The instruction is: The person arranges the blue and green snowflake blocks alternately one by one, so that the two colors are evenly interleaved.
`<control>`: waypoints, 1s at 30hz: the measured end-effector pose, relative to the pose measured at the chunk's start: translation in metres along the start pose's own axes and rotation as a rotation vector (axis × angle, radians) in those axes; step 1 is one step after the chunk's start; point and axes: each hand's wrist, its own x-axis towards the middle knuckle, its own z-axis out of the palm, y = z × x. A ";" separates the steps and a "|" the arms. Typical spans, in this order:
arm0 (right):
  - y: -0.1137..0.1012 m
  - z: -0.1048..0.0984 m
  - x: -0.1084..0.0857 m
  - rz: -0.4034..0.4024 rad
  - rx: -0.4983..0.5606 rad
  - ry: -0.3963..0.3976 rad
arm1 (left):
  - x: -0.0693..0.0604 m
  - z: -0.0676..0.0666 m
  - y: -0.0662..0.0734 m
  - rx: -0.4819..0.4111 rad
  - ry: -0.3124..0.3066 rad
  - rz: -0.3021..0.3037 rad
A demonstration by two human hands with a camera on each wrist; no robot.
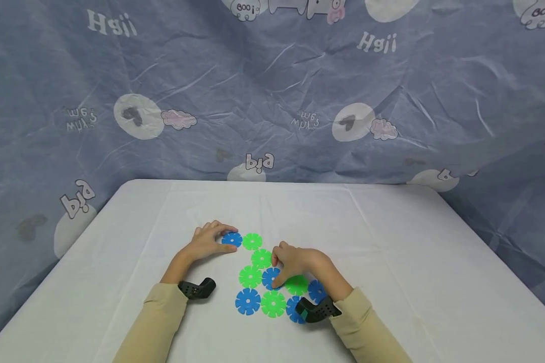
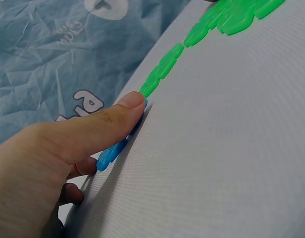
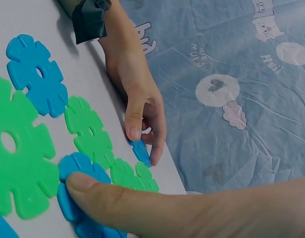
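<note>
Discs (image 1: pixel 268 299) lie at the frame's lower centre, where our left hand (image 1: pixel 209 241) pinches the uppermost blue disc (image 1: pixel 228 241); our right hand (image 1: pixel 295 261) touches the middle blue disc (image 1: pixel 267 277), gripping or not we cannot tell.

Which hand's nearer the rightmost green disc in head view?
Right. The right hand partly overlaps that green disc in the head view, gripping the adjacent blue disc; the left hand is farther off, leftward, at another blue disc.

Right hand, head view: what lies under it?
Partly under the right hand: a blue notched plastic disc and a green notched plastic disc. Their covered parts, and anything fully beneath the hand, cannot be seen.
</note>
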 end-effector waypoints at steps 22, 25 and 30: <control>0.031 -0.013 0.015 -0.258 0.435 0.080 | 0.000 0.001 0.001 0.011 0.005 -0.001; 0.034 -0.009 0.023 -0.270 0.491 0.280 | 0.000 0.001 0.001 0.009 0.006 -0.003; 0.039 0.003 0.039 -0.185 0.567 0.537 | 0.000 0.000 0.001 0.009 0.007 -0.002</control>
